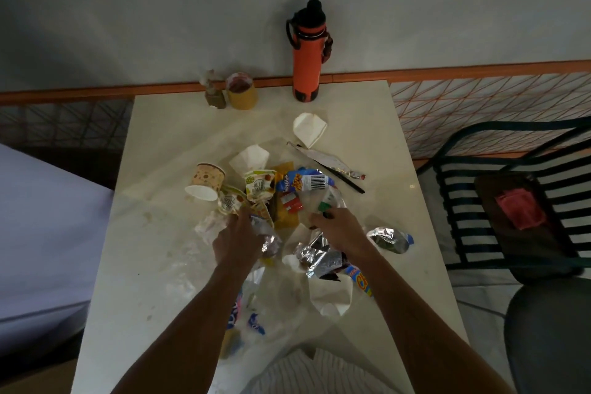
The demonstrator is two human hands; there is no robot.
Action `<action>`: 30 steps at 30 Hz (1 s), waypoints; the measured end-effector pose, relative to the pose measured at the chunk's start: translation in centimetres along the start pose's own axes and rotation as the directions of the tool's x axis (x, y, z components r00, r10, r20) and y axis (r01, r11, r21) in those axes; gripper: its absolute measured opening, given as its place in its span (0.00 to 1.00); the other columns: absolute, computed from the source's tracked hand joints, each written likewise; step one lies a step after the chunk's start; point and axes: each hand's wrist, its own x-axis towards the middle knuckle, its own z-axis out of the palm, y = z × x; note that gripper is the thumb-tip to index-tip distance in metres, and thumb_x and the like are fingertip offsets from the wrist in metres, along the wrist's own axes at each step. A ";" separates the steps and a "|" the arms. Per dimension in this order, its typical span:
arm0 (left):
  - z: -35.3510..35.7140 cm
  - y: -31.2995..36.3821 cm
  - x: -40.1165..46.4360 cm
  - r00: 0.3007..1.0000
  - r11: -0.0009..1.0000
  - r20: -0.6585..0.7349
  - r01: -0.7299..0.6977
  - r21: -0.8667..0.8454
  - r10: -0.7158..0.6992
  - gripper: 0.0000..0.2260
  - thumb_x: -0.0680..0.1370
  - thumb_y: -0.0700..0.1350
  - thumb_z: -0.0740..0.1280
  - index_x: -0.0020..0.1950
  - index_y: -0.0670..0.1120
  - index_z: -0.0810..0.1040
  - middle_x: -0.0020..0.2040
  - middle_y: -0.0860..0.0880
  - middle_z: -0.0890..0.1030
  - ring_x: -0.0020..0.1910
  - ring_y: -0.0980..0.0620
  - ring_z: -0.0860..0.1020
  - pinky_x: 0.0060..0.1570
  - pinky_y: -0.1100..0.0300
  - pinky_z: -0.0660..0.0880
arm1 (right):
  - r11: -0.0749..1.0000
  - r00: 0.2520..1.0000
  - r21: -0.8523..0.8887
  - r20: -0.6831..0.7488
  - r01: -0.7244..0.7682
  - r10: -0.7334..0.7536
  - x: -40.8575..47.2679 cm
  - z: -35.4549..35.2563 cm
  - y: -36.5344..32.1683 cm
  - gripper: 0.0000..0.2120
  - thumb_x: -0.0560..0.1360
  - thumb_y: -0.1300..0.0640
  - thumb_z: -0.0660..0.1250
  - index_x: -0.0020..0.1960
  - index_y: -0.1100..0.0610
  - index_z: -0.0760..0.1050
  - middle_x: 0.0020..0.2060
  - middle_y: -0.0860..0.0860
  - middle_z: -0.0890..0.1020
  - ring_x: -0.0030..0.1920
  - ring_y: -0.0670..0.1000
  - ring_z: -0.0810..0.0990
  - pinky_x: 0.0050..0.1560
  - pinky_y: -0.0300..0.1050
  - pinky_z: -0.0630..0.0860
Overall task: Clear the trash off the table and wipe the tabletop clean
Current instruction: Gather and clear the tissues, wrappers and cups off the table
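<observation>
On my pale bench [153, 265], crumpled trash [287, 201] lies mid-surface. My left hand [236, 233] grips wrappers, my right hand [335, 224] a clear bottle [316, 201]; fingertips are hidden. Beyond, an orange flask [307, 54].

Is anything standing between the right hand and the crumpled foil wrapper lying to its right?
Nothing visible. The foil wrapper lies on bare table just right of the right hand, with open tabletop between them.
</observation>
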 end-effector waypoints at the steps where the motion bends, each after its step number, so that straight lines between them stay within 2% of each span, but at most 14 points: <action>1: 0.0 0.1 0.1 1.000 1.000 -0.017 0.003 -0.004 -0.003 0.21 0.77 0.51 0.69 0.68 0.51 0.68 0.62 0.44 0.79 0.57 0.39 0.80 0.52 0.48 0.75 | 1.000 1.000 -0.020 0.007 0.002 -0.002 0.1 0.0 0.2 0.13 0.73 0.44 0.70 0.45 0.55 0.82 0.37 0.50 0.83 0.34 0.47 0.80 0.34 0.39 0.71; 5: -0.5 0.5 0.3 0.999 0.998 -0.033 -0.004 -0.059 0.002 0.15 0.77 0.51 0.69 0.62 0.49 0.76 0.57 0.45 0.82 0.56 0.39 0.80 0.48 0.51 0.74 | 0.996 0.999 -0.078 0.041 0.034 -0.031 0.6 0.2 0.5 0.10 0.75 0.46 0.69 0.45 0.53 0.79 0.36 0.48 0.82 0.35 0.47 0.79 0.35 0.40 0.70; 7: -0.9 0.6 0.3 0.999 0.990 -0.047 -0.004 -0.141 -0.003 0.13 0.76 0.52 0.70 0.59 0.49 0.78 0.55 0.45 0.83 0.54 0.39 0.80 0.47 0.52 0.73 | 0.996 0.999 -0.088 0.042 0.034 -0.030 1.0 0.5 0.7 0.10 0.75 0.46 0.69 0.47 0.53 0.79 0.39 0.49 0.82 0.39 0.49 0.81 0.37 0.41 0.72; 11: -1.7 0.1 0.1 0.997 0.946 -0.081 -0.022 -0.325 -0.004 0.09 0.76 0.46 0.69 0.55 0.46 0.79 0.52 0.43 0.83 0.52 0.38 0.80 0.49 0.50 0.76 | 0.996 0.996 -0.080 0.090 0.038 -0.031 1.4 1.4 0.9 0.07 0.75 0.48 0.68 0.49 0.51 0.79 0.44 0.50 0.83 0.43 0.51 0.82 0.44 0.45 0.78; 13: -2.2 0.0 0.1 0.994 0.912 -0.101 -0.005 -0.410 -0.040 0.06 0.77 0.43 0.67 0.54 0.46 0.77 0.50 0.41 0.83 0.51 0.36 0.80 0.47 0.49 0.76 | 0.996 0.995 -0.074 0.089 0.056 -0.049 1.3 1.4 0.8 0.07 0.76 0.50 0.68 0.50 0.52 0.80 0.44 0.50 0.83 0.41 0.49 0.82 0.43 0.45 0.78; 15: -3.1 0.0 0.1 0.988 0.873 -0.129 0.016 -0.487 -0.090 0.08 0.77 0.42 0.67 0.55 0.46 0.75 0.52 0.39 0.83 0.52 0.36 0.80 0.46 0.51 0.74 | 0.995 0.994 -0.078 0.090 0.067 -0.060 1.3 1.5 0.8 0.08 0.77 0.50 0.68 0.51 0.53 0.80 0.43 0.50 0.83 0.39 0.47 0.81 0.39 0.42 0.76; 18: -4.6 -0.3 -0.1 0.978 0.790 -0.097 0.091 -0.606 -0.187 0.10 0.78 0.43 0.66 0.59 0.47 0.74 0.54 0.41 0.82 0.54 0.37 0.79 0.47 0.54 0.70 | 0.993 0.994 -0.086 0.079 0.077 -0.071 1.4 1.4 0.8 0.09 0.77 0.49 0.68 0.52 0.53 0.80 0.43 0.50 0.82 0.37 0.46 0.80 0.36 0.39 0.74; 21: -5.5 -0.9 -0.4 0.980 0.772 -0.045 0.122 -0.624 -0.192 0.11 0.78 0.49 0.66 0.59 0.51 0.73 0.54 0.43 0.82 0.50 0.40 0.78 0.47 0.53 0.72 | 0.994 0.994 -0.067 0.071 0.085 -0.080 1.2 1.0 0.7 0.10 0.77 0.48 0.68 0.52 0.53 0.81 0.43 0.50 0.83 0.37 0.45 0.80 0.36 0.38 0.73; 24: -6.2 -1.5 -0.2 0.972 0.775 0.010 0.193 -0.602 -0.234 0.18 0.70 0.60 0.69 0.54 0.56 0.70 0.50 0.47 0.81 0.48 0.42 0.80 0.50 0.46 0.79 | 0.994 0.992 -0.046 0.073 0.103 -0.099 0.8 0.7 0.7 0.08 0.77 0.49 0.69 0.50 0.53 0.81 0.41 0.48 0.83 0.38 0.45 0.80 0.38 0.38 0.73; 26: -6.5 -2.1 -0.2 0.965 0.773 0.031 0.229 -0.591 -0.261 0.24 0.64 0.66 0.73 0.52 0.55 0.71 0.47 0.50 0.82 0.47 0.43 0.81 0.49 0.43 0.81 | 0.994 0.993 -0.035 0.063 0.103 -0.101 0.5 0.5 0.9 0.06 0.77 0.48 0.69 0.46 0.50 0.81 0.38 0.46 0.82 0.37 0.45 0.79 0.38 0.39 0.73; 28: -6.4 -3.2 -0.1 0.961 0.790 -0.008 0.222 -0.571 -0.276 0.22 0.63 0.63 0.75 0.48 0.52 0.75 0.44 0.50 0.83 0.45 0.42 0.83 0.49 0.44 0.81 | 0.996 0.995 -0.033 0.045 0.088 -0.087 0.3 0.2 1.0 0.06 0.76 0.47 0.70 0.42 0.47 0.79 0.35 0.45 0.81 0.34 0.43 0.78 0.35 0.37 0.70; 30: -6.7 -4.0 -0.4 0.952 0.777 -0.033 0.229 -0.586 -0.306 0.12 0.67 0.53 0.73 0.44 0.49 0.77 0.40 0.47 0.83 0.42 0.41 0.82 0.49 0.44 0.81 | 0.996 0.997 -0.057 0.031 0.072 -0.070 0.2 0.0 1.2 0.08 0.76 0.46 0.70 0.40 0.48 0.78 0.34 0.46 0.80 0.33 0.44 0.77 0.34 0.38 0.68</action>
